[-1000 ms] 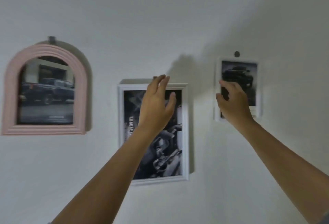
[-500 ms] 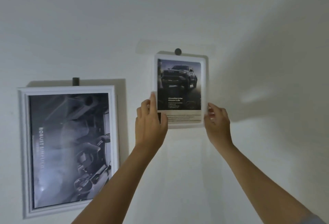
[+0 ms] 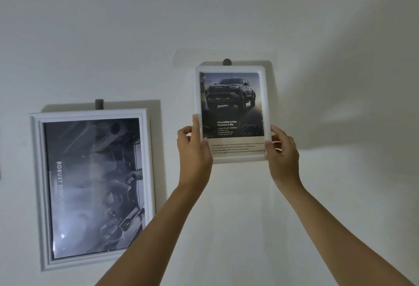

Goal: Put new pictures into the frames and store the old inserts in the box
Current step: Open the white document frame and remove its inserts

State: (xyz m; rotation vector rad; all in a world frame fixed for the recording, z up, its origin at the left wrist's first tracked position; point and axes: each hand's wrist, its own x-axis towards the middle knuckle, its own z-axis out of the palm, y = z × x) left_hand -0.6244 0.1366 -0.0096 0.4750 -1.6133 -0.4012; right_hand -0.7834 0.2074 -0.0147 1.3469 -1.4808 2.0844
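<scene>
While the left hand (image 3: 194,149) and right hand (image 3: 283,153) pinch its side edges, the white frame (image 3: 265,104) seems light and stiff. Keep the grip on the rim, not the fragile glazing.

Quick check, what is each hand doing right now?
Left hand: grips the small white frame at its lower left edge.
Right hand: grips the same frame's lower right edge.

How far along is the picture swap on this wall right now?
Done: cannot tell; the large white frame hangs on its hook with a grey print, old or new unclear. In hand: left hand and right hand grip the small white frame by its lower sides, just below its hook. Left: no box or loose inserts in view, so storing likely remains.
</scene>
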